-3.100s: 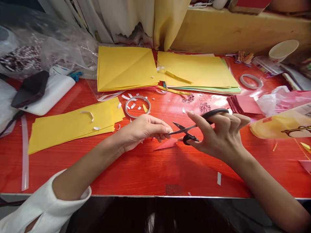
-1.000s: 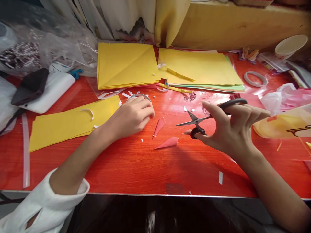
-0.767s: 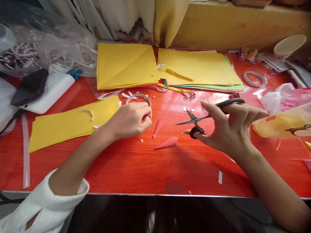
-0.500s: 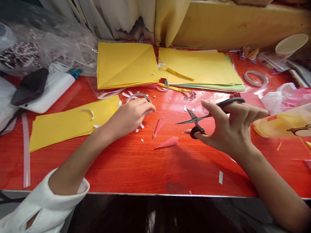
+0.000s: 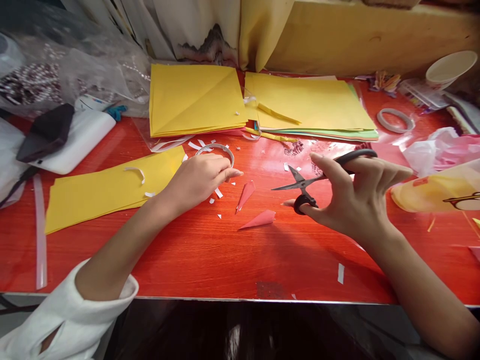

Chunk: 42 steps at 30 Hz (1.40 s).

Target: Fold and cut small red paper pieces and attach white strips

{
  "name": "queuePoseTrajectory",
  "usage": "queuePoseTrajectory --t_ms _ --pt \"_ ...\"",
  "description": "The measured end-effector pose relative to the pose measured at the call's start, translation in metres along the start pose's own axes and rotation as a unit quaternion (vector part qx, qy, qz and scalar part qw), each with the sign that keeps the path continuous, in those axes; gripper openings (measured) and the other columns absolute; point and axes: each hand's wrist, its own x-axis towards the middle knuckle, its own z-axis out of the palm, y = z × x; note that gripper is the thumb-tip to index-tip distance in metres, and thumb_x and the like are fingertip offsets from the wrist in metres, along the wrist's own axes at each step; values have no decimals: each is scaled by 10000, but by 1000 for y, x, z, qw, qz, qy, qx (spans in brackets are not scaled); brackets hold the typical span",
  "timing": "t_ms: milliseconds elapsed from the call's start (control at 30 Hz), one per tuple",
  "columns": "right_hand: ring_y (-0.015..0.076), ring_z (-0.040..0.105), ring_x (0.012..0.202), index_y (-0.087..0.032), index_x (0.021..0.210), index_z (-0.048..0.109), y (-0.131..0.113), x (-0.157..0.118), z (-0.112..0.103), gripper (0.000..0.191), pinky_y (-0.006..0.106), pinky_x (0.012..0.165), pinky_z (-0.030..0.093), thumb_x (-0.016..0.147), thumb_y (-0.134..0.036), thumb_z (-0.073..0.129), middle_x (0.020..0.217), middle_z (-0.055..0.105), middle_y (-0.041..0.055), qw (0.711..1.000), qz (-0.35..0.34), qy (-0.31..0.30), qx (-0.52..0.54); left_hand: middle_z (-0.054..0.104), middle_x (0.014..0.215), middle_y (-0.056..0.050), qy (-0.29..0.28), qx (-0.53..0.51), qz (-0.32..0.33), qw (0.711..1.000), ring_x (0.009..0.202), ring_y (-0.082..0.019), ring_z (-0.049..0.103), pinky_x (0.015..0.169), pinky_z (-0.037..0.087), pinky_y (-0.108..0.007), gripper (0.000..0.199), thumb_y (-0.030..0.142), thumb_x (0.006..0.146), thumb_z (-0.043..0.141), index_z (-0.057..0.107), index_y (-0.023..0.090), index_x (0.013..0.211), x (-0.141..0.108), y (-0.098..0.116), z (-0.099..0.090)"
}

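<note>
My right hand (image 5: 348,195) has its thumb and fingers through the black handles of a pair of scissors (image 5: 302,185), whose blades are parted and point left. My left hand (image 5: 204,177) is over the near side of a tape ring (image 5: 225,150), fingers curled down and thumb pointing right; whatever its fingertips touch is hidden. Between the hands, two folded red paper pieces lie on the table, one (image 5: 245,196) slanted and one (image 5: 259,220) nearer the front. Small white scraps (image 5: 218,192) are scattered by my left hand.
Yellow sheets (image 5: 108,190) lie under my left wrist. Two yellow paper stacks (image 5: 195,100) (image 5: 311,105) stand at the back. Another tape ring (image 5: 395,121), a paper cup (image 5: 450,70) and plastic bags (image 5: 431,152) are on the right. A white device (image 5: 78,142) sits left.
My left hand has shifted slightly, with its thumb now stretched further right and more of the tape ring showing. My right hand and the scissors have hardly moved.
</note>
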Motion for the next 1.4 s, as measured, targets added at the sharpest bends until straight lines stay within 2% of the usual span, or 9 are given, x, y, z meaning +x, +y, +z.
queuePoseTrajectory --t_ms 167,300,500,667,800,1000,1167,1267,1400 --pt "250 311 923 -270 1382 279 0 0 0 882 369 738 177 600 -434 653 1007 345 66 1000 9 0 13 614 834 -50 28 -29 40 998 774 -149 557 699 429 -275 166 197 874 451 601 143 828 -1 0 2" --pt "256 305 932 -262 1375 289 0 -1 1 880 370 740 180 592 -440 650 1013 342 68 1000 5 0 12 621 901 -54 11 -23 56 998 820 -153 566 735 442 -281 255 123 861 409 641 162 959 -2 -3 3" --pt "257 297 928 -265 1370 279 0 -1 0 871 377 743 186 600 -432 652 1011 324 67 1000 6 -20 10 647 907 -64 -12 -7 56 998 855 -168 584 750 444 -292 335 69 842 396 644 158 1050 -2 -5 3" --pt "256 303 928 -270 1365 285 0 0 0 865 375 752 198 591 -416 645 1000 328 61 1000 9 -10 5 694 911 -48 -19 -49 19 998 825 -143 635 731 461 -255 310 107 858 443 578 142 1134 -2 0 2" --pt "256 316 925 -263 1366 276 0 0 -1 873 377 750 200 593 -418 651 1001 326 65 1000 6 -21 5 705 887 -39 -29 -83 -15 996 788 -127 660 688 475 -224 265 114 855 464 575 140 1094 -3 3 1" --pt "254 324 911 -261 1367 276 2 -1 2 876 365 747 201 586 -437 631 983 323 63 1000 -3 -12 -8 695 786 10 -24 -85 -15 996 634 -89 625 585 446 -195 133 127 824 507 633 162 847 -3 4 -1" --pt "247 310 907 -263 1374 278 3 0 3 850 357 738 196 606 -492 560 993 293 53 1000 -8 -4 -7 690 771 5 -45 -105 -60 992 655 -91 635 593 440 -189 162 133 836 472 631 152 859 -3 7 -3" --pt "242 308 908 -248 1366 290 3 0 3 847 348 735 203 604 -504 557 993 285 51 1000 -12 -9 -17 673 708 7 -56 -111 -58 990 570 -76 608 581 430 -191 159 163 847 471 629 141 832 -2 10 -4" --pt "244 314 911 -241 1357 293 4 0 3 838 345 737 211 607 -508 554 987 281 51 1000 -15 -12 -25 658 668 12 -48 -90 -58 993 559 -84 592 575 412 -202 161 217 853 489 635 153 827 -2 9 -5"
